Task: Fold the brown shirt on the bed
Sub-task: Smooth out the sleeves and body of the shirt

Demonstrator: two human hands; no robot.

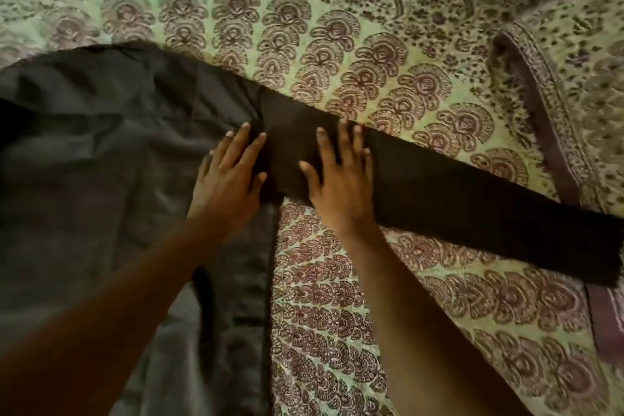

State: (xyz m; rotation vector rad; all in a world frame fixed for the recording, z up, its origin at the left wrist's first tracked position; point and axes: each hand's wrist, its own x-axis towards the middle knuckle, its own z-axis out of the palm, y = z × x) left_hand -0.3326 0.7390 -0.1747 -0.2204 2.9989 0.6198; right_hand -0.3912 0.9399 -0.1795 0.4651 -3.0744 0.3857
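"What's the biggest worry from where you stand?"

"The bed itself. Its patterned cover is soft and already rucked up into a ridge on the right, so anything I press on it can creep. The brown shirt lies flat across the left side of it, body spread out, still unfolded as far as I can judge."

"And the shirt?"

"The body has loose wrinkles. If I fold over them, I'd expect them to get locked in and the edges won't line up."

"The sleeve?"

"The sleeve runs out long to the right, over that ridge. Swing it back carelessly and it could twist or drag the shoulder seam off line."

"Your hands?"

"My left hand is spread flat, fingers apart, pressing where the sleeve meets the body. My right hand is spread flat too, on the sleeve just beside it. Neither pinches anything, so if I lift both at once the cloth may spring back."
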